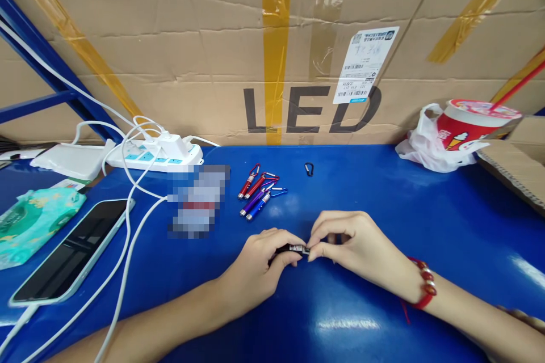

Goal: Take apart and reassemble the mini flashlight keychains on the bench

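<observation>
Near the middle of the blue table (340,181), my left hand (264,264) is closed around a small black cylinder (297,248) with a pale label. My right hand (349,238) pinches the cylinder's right end between thumb and fingertips; what exactly lies in that pinch is too small to make out. Beyond my hands lie several small metal cylinders with clips: red ones (255,186), a purple one (252,203) and a blue one (258,207). A loose black carabiner (309,169) lies to their right, touching none of them.
Left: a phone (72,255), a green packet (38,224), a white power strip (149,154) and loose white cables (128,238). A blurred item (200,201) lies beside them. Back right: a red cup (464,127) in a plastic bag. Large cardboard (191,68) stands behind.
</observation>
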Demonstrator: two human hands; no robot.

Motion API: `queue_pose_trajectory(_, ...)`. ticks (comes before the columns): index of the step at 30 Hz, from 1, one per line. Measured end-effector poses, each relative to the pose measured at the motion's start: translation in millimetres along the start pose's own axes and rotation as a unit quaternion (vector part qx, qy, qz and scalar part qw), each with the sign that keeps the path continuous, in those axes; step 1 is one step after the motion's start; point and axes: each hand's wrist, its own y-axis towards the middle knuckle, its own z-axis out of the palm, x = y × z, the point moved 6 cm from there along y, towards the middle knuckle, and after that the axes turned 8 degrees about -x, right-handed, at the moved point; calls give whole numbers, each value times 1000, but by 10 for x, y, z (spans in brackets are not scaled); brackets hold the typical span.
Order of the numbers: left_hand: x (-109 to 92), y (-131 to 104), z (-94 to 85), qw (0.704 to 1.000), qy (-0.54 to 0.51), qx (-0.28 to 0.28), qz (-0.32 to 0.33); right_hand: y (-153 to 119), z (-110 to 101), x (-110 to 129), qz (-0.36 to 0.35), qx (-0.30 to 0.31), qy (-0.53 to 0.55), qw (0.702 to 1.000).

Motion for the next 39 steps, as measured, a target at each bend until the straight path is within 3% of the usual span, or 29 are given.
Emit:
queue_pose_trajectory(4,18,-1,-36,999,4,-42,-3,-38,41,2,12,-23,16,1000)
queue_pose_trajectory(7,-11,-15,-68,997,19,-74,32,-70,118,-104,146,3,97,985)
queue_pose_trajectory(11,-100,-53,-105,988,16,-111,110,-133,231,-183,281,73,203,935)
queue_pose_trajectory(14,-125,-68,-113,985,15,-118,122,-134,237,-201,302,89,232,920)
queue_pose_trajectory(18,-131,-53,-111,990,5,-106,93,-115,231,-202,292,99,218,926)
queue_pose_trajectory(21,-120,-28,-119,993,-1,-104,50,-74,155,-150,239,67,149,957)
queue_pose_trajectory(24,-85,-10,-128,994,-15,-105,-3,-6,-64,29,70,-54,31,996)
queue_pose_trajectory(26,-60,-6,-132,994,-27,-105,-33,-15,-149,166,-57,-94,-15,994)
queue_pose_trajectory(29,-47,-5,-112,994,-42,-86,-46,-64,-151,261,-180,-78,-68,978)
queue_pose_trajectory(33,-26,-23,-32,997,-58,-32,-45,-97,-130,264,-217,-64,-106,968)
queue_pose_trajectory(36,-1,-44,11,996,-74,-8,-48,-104,-110,269,-200,-51,-59,977)
queue_pose_trajectory(39,-2,-58,6,996,-79,-19,-36,-95,-91,271,-163,-53,6,985)
